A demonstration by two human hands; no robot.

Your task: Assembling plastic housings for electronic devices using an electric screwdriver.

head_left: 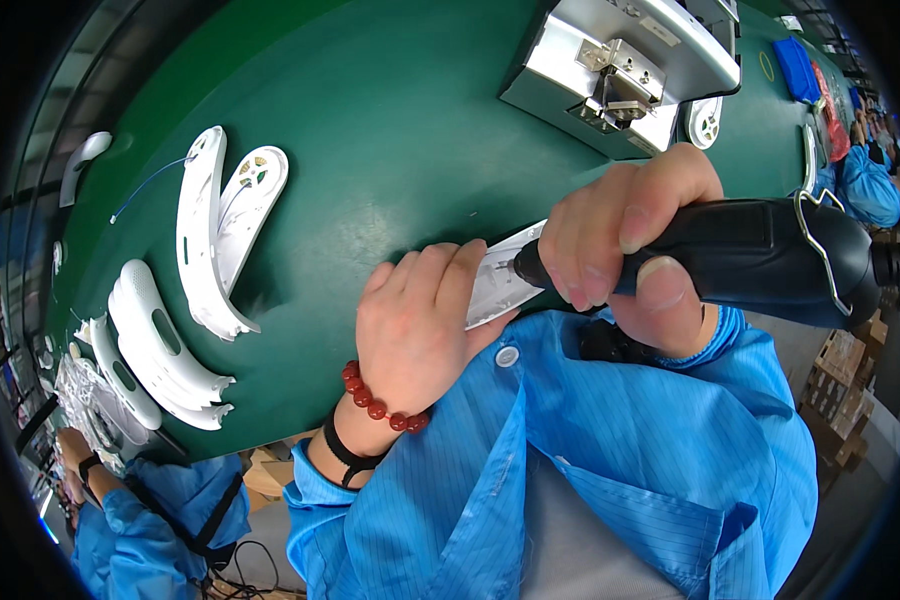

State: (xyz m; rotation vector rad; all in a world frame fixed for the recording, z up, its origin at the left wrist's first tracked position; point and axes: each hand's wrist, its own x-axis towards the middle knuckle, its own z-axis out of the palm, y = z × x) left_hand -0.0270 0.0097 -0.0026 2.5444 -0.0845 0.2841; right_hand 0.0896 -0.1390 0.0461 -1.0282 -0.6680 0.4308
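A white curved plastic shell (pixel 494 292) lies at the near edge of the green table, its inner side up. My left hand (pixel 417 305) is closed over the shell's left end, gripping it from above. In my right hand (pixel 630 235) is a black electric screwdriver (pixel 750 250), held level with its cable end to the right. The driver's tip points left into the shell's inside; whether it touches a screw there is too small to tell. My left thumb is partly hidden under the shell.
A metal fixture box (pixel 610 90) stands at the back right. Two white shells (pixel 205 235) with a blue wire lie at left, nearer me a stack of white covers (pixel 160 340). A co-worker's blue sleeve (pixel 135 530) shows at lower left. A blue bin (pixel 796 70) sits far right.
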